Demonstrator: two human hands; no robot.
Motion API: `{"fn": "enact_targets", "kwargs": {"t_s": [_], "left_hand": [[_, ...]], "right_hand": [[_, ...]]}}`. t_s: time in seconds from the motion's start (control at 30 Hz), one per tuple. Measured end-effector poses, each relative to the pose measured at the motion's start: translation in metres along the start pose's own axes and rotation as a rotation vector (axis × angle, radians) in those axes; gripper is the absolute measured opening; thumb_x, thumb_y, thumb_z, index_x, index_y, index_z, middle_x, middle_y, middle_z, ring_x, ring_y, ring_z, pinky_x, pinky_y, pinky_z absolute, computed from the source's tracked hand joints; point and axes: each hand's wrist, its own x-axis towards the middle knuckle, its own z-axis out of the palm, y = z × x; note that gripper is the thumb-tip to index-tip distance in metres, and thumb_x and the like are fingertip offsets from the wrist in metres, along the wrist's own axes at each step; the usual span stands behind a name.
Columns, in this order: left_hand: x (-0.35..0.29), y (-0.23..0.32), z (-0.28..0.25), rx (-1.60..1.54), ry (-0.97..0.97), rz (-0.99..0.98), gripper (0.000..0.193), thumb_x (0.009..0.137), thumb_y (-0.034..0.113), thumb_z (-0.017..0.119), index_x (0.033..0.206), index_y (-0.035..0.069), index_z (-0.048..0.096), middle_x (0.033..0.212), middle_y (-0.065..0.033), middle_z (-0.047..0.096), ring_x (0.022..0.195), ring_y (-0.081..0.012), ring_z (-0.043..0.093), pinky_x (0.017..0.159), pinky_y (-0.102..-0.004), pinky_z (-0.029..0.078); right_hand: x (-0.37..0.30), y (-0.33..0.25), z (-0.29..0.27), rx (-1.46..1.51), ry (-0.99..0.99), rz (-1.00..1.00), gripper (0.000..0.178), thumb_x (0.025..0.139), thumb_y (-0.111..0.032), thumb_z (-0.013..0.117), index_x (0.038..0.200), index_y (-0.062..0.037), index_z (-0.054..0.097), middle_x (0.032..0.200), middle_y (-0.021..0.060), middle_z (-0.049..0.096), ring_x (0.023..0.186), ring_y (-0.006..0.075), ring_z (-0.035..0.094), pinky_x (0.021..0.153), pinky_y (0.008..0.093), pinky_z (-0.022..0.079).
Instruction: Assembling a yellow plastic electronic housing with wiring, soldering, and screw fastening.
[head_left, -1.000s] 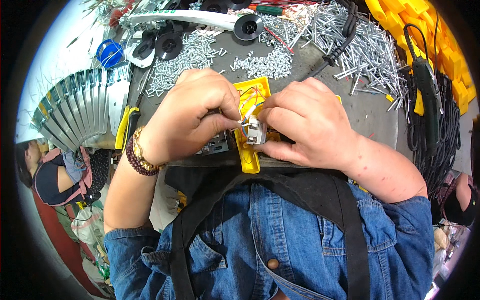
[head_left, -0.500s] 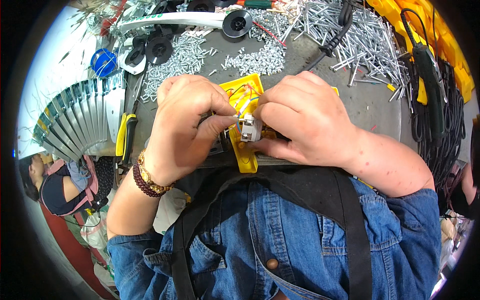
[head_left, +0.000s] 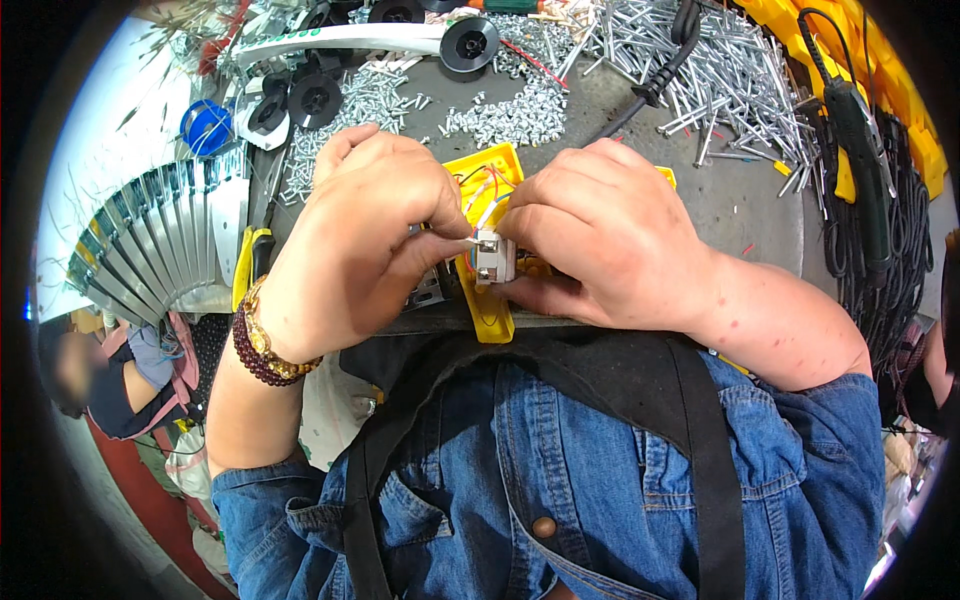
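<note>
My right hand (head_left: 610, 235) is closed around a small white-grey electrical socket or switch block (head_left: 492, 256), its metal contacts facing left. Thumb and forefinger of my left hand (head_left: 385, 230) are pinched together at the block's left edge. A thin pale wire end seems to be between their tips, though the fingers hide most of it. Just beneath both hands lies a yellow plastic housing (head_left: 493, 327). Red, blue and white wires (head_left: 490, 190) run out of it toward the block. Part of the housing is hidden behind my right hand.
Loose screws (head_left: 510, 120) and a heap of long bolts (head_left: 690, 75) cover the back of the grey table (head_left: 740, 200). Fanned metal strips (head_left: 150, 240) and yellow-black pliers (head_left: 255, 265) lie left. A dark corded tool (head_left: 855, 170) and black cables (head_left: 805, 230) are at right.
My left wrist has shifted slightly left and down, its fingertips staying at the block. The block has turned a little in my right hand, now standing more upright.
</note>
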Motion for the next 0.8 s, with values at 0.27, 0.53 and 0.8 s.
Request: {"fn": "enact_targets", "kwargs": {"t_s": [0.27, 0.53, 0.8], "left_hand": [[0.0059, 0.0023, -0.0008, -0.131, -0.028, -0.022, 0.018, 0.071, 0.004, 0.079, 0.074, 0.011, 0.062, 0.084, 0.0005, 0.067, 0.091, -0.0215, 0.062, 0.104, -0.0437, 0.034], [0.0012, 0.0009, -0.0055, 0.024, -0.025, -0.057, 0.021, 0.07, 0.0, 0.078, 0.077, 0.013, 0.064, 0.084, 0.0034, 0.066, 0.095, -0.0203, 0.062, 0.108, -0.0471, 0.029], [0.0066, 0.0024, -0.0027, 0.123, -0.052, 0.046, 0.028, 0.062, -0.006, 0.073, 0.076, 0.015, 0.061, 0.08, 0.0037, 0.062, 0.095, -0.0214, 0.061, 0.107, -0.0482, 0.032]], "right_hand": [[0.0002, -0.0001, 0.0013, 0.023, 0.021, 0.003, 0.033, 0.061, -0.029, 0.08, 0.08, -0.0108, 0.059, 0.081, 0.0033, 0.056, 0.082, 0.023, 0.06, 0.074, 0.0379, 0.046], [0.0022, -0.0001, -0.0001, 0.01, -0.011, 0.014, 0.034, 0.064, -0.032, 0.08, 0.079, -0.0096, 0.059, 0.081, 0.0041, 0.056, 0.082, 0.0237, 0.06, 0.073, 0.038, 0.046], [0.0018, -0.0007, -0.0007, 0.011, -0.017, 0.008, 0.033, 0.065, -0.031, 0.08, 0.078, -0.0098, 0.058, 0.081, 0.0042, 0.057, 0.081, 0.0237, 0.059, 0.073, 0.0377, 0.046]]}}
